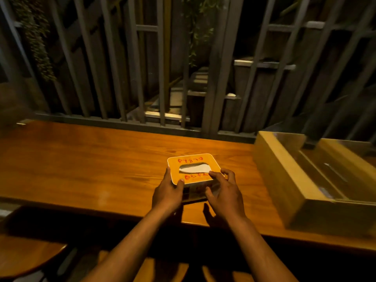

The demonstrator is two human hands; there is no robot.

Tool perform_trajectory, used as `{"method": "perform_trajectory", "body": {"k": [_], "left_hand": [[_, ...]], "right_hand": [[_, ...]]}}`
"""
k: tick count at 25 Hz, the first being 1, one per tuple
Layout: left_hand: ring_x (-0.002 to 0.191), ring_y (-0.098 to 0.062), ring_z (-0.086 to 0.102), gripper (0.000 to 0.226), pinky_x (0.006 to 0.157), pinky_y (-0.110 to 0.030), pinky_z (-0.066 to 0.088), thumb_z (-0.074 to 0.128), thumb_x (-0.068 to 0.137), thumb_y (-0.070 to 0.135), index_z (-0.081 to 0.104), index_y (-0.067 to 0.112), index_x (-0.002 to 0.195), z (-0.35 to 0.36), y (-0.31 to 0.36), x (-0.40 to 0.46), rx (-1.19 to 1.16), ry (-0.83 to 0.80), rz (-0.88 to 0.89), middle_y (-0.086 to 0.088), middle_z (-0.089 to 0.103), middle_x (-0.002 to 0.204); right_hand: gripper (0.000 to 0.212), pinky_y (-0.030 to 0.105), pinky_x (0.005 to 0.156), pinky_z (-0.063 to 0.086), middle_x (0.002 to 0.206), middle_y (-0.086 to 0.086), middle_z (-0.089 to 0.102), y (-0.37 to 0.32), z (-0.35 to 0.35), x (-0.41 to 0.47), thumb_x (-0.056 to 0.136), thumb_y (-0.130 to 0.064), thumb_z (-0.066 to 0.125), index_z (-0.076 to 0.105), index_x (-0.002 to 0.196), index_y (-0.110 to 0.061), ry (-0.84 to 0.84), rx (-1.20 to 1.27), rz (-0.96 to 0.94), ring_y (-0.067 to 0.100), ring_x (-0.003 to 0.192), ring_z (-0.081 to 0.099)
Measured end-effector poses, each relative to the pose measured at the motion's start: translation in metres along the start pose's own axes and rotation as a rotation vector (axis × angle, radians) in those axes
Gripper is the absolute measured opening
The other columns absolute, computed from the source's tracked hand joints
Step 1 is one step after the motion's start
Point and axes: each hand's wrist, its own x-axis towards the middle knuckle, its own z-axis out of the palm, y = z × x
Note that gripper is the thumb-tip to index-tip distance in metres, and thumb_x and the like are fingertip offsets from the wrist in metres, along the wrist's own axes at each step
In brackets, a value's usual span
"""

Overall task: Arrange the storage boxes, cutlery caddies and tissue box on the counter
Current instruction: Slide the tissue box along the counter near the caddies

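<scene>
A square tissue box (192, 162) with a yellow top, red markings and a white tissue poking out sits on the wooden counter (81, 159), right of its middle. My left hand (168, 192) grips the box's near left corner. My right hand (222, 190) touches its near right side, fingers spread over the edge. A long wooden storage box (284, 180) with a clear lid lies at the right end of the counter, apart from the tissue box.
A grey barred railing (130, 78) runs along the counter's far edge, with dark greenery behind it. A round wooden stool seat (26, 257) stands below the counter at the lower left. The counter's near edge is just below my wrists.
</scene>
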Motion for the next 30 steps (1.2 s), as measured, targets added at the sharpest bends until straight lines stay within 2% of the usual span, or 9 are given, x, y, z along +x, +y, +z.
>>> {"method": "perform_trajectory", "body": {"k": [3,6,9,13,21,30], "left_hand": [[0.124,-0.028,0.054,0.059,0.082,-0.036,0.052,0.049,0.098,0.034,0.022,0.035,0.151,0.037,0.023,-0.015,0.016,-0.022,-0.002,-0.001,0.050,0.144],[0.125,-0.027,0.053,0.060,0.090,-0.043,0.054,0.051,0.097,0.034,0.022,0.034,0.150,0.061,0.040,-0.024,0.025,-0.034,0.034,-0.001,0.051,0.143],[0.127,-0.023,0.049,0.067,0.091,-0.036,0.050,0.053,0.094,0.045,0.020,0.032,0.151,0.080,0.047,-0.028,0.284,0.010,0.133,-0.001,0.045,0.147],[0.132,-0.026,0.045,0.069,0.091,-0.038,0.049,0.056,0.089,0.053,0.026,0.038,0.149,0.088,0.038,-0.019,0.571,0.025,0.259,-0.002,0.035,0.154],[0.137,-0.031,0.038,0.062,0.095,-0.044,0.047,0.049,0.093,0.052,0.028,0.034,0.148,0.093,0.045,0.076,0.788,-0.051,0.395,-0.008,0.030,0.157],[0.127,-0.030,0.050,0.063,0.087,-0.042,0.051,0.049,0.095,0.047,0.024,0.029,0.150,0.127,0.061,0.198,0.840,-0.135,0.443,-0.008,0.028,0.158]], "right_hand": [[0.056,0.018,0.078,0.050,0.147,-0.004,0.031,0.040,-0.033,-0.004,0.083,-0.030,0.072,0.048,0.132,-0.040,-0.025,-0.046,-0.004,0.018,0.126,0.048],[0.057,0.027,0.089,0.048,0.148,-0.003,0.031,0.066,-0.056,-0.004,0.083,-0.033,0.070,0.044,0.133,-0.043,-0.037,-0.081,-0.004,0.020,0.130,0.044],[0.054,0.033,0.092,0.047,0.147,-0.003,0.036,0.077,-0.063,-0.004,0.085,-0.042,0.065,0.044,0.135,-0.042,0.010,-0.194,0.009,0.019,0.131,0.042],[0.053,0.035,0.098,0.043,0.148,-0.004,0.036,0.082,-0.060,0.002,0.088,-0.043,0.062,0.044,0.137,-0.039,0.013,-0.170,0.014,0.019,0.134,0.037],[0.051,0.039,0.098,0.046,0.147,0.004,0.038,0.080,-0.036,0.075,0.091,-0.023,0.061,0.046,0.139,-0.030,-0.021,-0.146,0.044,0.026,0.129,0.044],[0.080,0.048,0.104,0.042,0.157,0.004,0.024,0.085,-0.002,0.179,0.085,-0.004,0.062,0.025,0.149,-0.032,-0.125,-0.235,0.224,0.032,0.137,0.037]]}}
